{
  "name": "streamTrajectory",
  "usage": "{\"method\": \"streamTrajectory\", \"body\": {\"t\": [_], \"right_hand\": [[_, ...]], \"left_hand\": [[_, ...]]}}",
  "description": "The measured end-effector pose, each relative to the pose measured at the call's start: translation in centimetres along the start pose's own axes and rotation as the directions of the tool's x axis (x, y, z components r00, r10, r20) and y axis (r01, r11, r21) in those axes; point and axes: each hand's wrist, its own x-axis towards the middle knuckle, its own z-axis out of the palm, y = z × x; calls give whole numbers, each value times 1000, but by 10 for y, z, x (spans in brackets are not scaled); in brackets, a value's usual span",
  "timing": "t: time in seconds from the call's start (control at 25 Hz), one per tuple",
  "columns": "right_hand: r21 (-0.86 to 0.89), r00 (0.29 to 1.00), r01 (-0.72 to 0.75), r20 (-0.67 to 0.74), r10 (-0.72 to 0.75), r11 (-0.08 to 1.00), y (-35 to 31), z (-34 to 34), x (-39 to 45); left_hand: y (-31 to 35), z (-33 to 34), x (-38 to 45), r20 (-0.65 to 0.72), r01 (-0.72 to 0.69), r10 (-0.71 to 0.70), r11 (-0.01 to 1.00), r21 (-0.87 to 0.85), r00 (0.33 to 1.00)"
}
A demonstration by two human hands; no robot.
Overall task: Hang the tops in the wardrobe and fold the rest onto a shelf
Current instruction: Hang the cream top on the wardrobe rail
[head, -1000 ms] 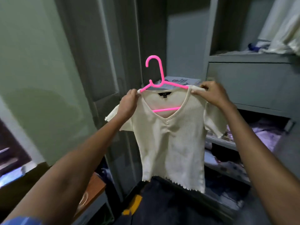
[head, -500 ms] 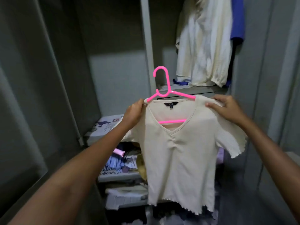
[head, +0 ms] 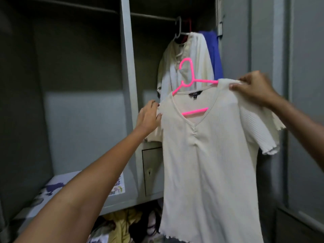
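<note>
- Cream top (head: 208, 155) is on the pink hanger (head: 190, 79), held up in the air in front of the open wardrobe (head: 125, 67), right compartment.
- Left hand (head: 149, 116): grip pinches the top's left shoulder, fingers curled on the fabric edge, at the hanger's low end.
- Right hand (head: 252, 88): grip pinches the top's right shoulder seam; thumb and fingers closed on the fabric, a bit motion-blurred.
- Hanger is tilted: right end higher than left. Hook free, not on the rail (head: 152, 17); it sits below the rail, in front of the hung clothes.
- Hanger's lower bar shows through the V-neck; dark label at the back of the neck.
- Top hangs full length, frilled hem low in frame, right sleeve flared out under the right wrist.
- On the rail, right compartment: a white garment (head: 185, 64) on a grey hanger (head: 178, 28), a blue garment (head: 214, 53) just beside it on the right, touching. A red hanger hook sits between them at the top.
- Left compartment: patterned liner (head: 52, 188) on the shelf (head: 114, 206).
- Small locker door (head: 151, 171) under the hung clothes, partly hidden behind the top.
- Below the shelf: heap of mixed clothes (head: 122, 223), yellowish and dark pieces; can't tell items apart.
</note>
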Motion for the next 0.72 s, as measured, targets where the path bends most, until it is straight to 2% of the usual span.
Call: {"method": "streamTrajectory", "body": {"t": [0.2,0.32,0.52,0.64,0.72], "right_hand": [[-66,983,-13,-184,1,998,-25,0,104],[-108,965,-23,-261,-6,994,-44,18,159],[-137,936,-55,-352,3,989,-78,63,222],[-171,929,-72,-371,3,983,-90,95,247],[-205,933,-67,-360,-11,977,-92,114,261]], "left_hand": [[-25,10,62,-62,9,1,985,175,998],[-44,13,100,-122,-66,106,954,292,987],[-66,4,148,-104,-201,299,824,529,949],[-73,7,156,-117,-202,343,759,619,932],[-76,12,157,-194,-145,346,748,648,918]]}}
